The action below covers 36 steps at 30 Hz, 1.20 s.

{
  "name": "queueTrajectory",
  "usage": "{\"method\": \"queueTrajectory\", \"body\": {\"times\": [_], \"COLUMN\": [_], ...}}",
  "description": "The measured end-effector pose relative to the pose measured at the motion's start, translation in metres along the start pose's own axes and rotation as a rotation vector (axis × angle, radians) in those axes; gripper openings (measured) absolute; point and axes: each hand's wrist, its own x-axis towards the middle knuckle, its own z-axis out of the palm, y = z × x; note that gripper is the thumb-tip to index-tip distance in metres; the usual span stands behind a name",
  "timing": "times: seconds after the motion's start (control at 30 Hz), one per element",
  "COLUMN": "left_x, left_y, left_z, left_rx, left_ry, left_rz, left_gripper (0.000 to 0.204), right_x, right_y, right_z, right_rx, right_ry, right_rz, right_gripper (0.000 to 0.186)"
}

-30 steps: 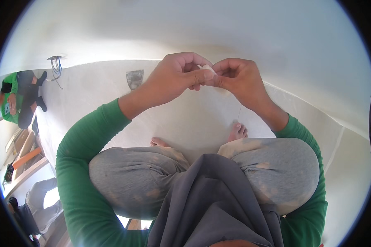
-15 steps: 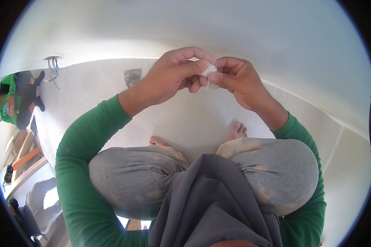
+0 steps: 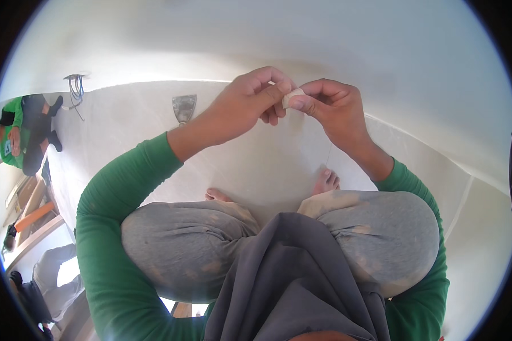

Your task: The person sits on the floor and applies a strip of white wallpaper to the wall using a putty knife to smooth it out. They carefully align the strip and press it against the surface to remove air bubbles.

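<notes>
In front of me, both hands meet at a small off-white piece (image 3: 291, 98), which looks folded or rolled; its exact kind is hard to make out. My left hand (image 3: 255, 98) pinches its left side between thumb and fingers. From the right, my right hand (image 3: 334, 108) grips the other side, thumb on the near face and index finger curled above. Fingers cover much of the piece. A putty knife (image 3: 184, 105) with a broad, stained metal blade lies on the floor beyond my left forearm, its handle end partly hidden by that forearm.
A pale wall (image 3: 301, 40) rises just beyond my hands from the light floor (image 3: 267, 165). Loose wires (image 3: 75, 94) hang from a wall opening at left. A person in green (image 3: 14, 133) sits at far left, near timber pieces (image 3: 37, 213); another person's grey trousers (image 3: 57, 278) show lower left.
My hands have shifted slightly and the off-white piece has turned between the fingers, less of it showing. More of the putty knife is visible past my left forearm.
</notes>
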Motion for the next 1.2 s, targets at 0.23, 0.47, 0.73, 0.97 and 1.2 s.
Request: {"method": "queueTrajectory", "body": {"times": [0.23,0.47,0.73,0.97,1.2], "left_x": [0.002,-0.001,-0.001,-0.001,0.001], "left_y": [-0.008,-0.004,-0.017,-0.019,-0.023], "left_z": [-0.003,0.001,-0.001,-0.001,0.009], "left_rx": [-0.202,-0.4,-0.586,-0.54,-0.178], "left_ry": [0.014,0.063,-0.013,-0.014,-0.003], "left_rz": [-0.013,-0.144,-0.248,-0.279,-0.266], "left_gripper": [0.035,0.028,0.03,0.029,0.029], "right_x": [0.0,-0.002,-0.001,0.0,-0.005], "right_y": [0.0,0.013,0.002,-0.001,-0.006], "right_z": [0.002,-0.001,-0.003,0.0,-0.002], "right_rx": [-0.04,0.009,-0.157,-0.286,-0.328], "right_ry": [0.017,-0.025,-0.127,-0.119,-0.114], "right_rz": [0.005,0.037,-0.05,-0.206,-0.224], "right_gripper": [0.026,0.034,0.039,0.029,0.022]}}
